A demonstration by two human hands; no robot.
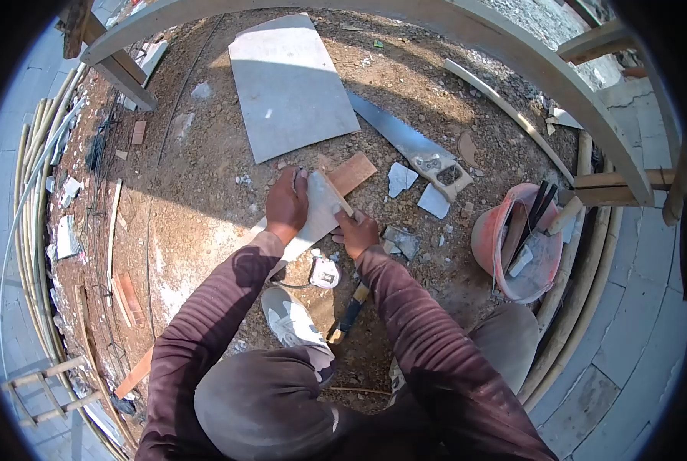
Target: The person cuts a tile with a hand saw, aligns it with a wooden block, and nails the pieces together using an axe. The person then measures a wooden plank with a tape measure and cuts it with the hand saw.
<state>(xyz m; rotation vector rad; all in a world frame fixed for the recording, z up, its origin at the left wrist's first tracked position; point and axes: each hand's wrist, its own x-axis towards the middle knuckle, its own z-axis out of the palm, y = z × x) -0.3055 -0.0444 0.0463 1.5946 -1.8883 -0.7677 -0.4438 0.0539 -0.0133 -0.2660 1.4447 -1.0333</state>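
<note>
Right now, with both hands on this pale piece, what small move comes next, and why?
I'd probably line up the pale tile-like piece with the reddish-brown plank: your left hand and right hand are both on the piece, and the plank juts out past its edge.

Dark maroon long sleeves (428, 330) with rippled folds, faded grey trousers (259, 396), a white-and-grey shoe (288, 316).
</note>
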